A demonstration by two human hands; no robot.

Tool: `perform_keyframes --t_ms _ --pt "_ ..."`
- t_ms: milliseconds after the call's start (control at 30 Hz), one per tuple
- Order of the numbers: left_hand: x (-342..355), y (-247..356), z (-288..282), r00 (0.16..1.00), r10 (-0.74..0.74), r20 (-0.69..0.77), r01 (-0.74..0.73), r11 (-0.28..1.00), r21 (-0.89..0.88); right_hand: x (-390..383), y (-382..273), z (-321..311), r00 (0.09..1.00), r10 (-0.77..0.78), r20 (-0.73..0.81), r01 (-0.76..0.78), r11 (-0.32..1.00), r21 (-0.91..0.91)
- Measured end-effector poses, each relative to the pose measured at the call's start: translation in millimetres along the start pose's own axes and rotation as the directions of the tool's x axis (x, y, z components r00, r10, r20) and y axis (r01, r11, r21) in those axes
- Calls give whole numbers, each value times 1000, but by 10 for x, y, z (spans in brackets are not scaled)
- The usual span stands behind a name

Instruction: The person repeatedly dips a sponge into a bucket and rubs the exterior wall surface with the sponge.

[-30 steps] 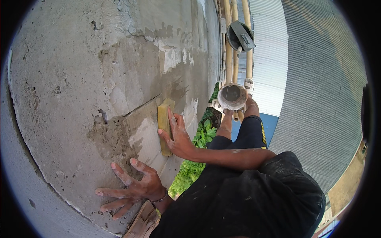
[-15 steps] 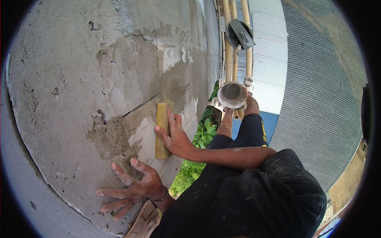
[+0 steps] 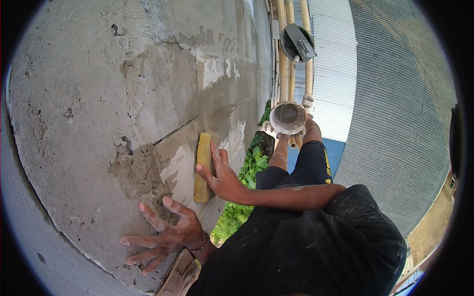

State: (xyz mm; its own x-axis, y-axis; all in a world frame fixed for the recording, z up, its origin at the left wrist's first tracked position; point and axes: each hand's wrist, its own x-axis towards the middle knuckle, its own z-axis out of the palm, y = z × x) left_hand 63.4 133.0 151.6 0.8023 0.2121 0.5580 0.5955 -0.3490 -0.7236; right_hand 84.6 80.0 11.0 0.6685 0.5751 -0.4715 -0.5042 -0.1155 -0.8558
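My right hand (image 3: 224,177) is closed on a long yellow sponge block (image 3: 202,163), pressed against the grey concrete wall (image 3: 98,98) where damp, patchy plaster shows. Below and left of it, my left hand (image 3: 170,232) rests on the wall with its fingers spread wide, holding nothing. A rough wooden board (image 3: 175,276) sticks out beside my left wrist.
Bamboo poles (image 3: 282,74) form a narrow walkway under my feet. On them are a pale bucket (image 3: 288,116) and, farther up, a dark bucket (image 3: 289,48) with a flat tool across it. Corrugated roofs (image 3: 395,108) lie below at the right; green plants (image 3: 254,165) show through the gap.
The sponge in my right hand has shifted a short way down along the wall, toward my body. My left hand has stayed about where it was.
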Motion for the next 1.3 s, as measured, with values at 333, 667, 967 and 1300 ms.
perform_keyframes --t_ms 333,667,967,1300 --pt "2 -21 3 1000 6 -3 -6 1000 -26 -366 295 161 967 226 119 -227 974 -8" --pt "-15 -27 24 1000 -17 -12 16 999 -43 -326 537 386 832 538 137 -555 809 194" --pt "-38 -31 2 1000 -16 1 16 999 -44 -333 544 471 749 614 249 -657 640 398" --pt "-47 -40 -41 998 -30 53 33 998 -55 -254 211 564 677 735 49 -725 653 218"
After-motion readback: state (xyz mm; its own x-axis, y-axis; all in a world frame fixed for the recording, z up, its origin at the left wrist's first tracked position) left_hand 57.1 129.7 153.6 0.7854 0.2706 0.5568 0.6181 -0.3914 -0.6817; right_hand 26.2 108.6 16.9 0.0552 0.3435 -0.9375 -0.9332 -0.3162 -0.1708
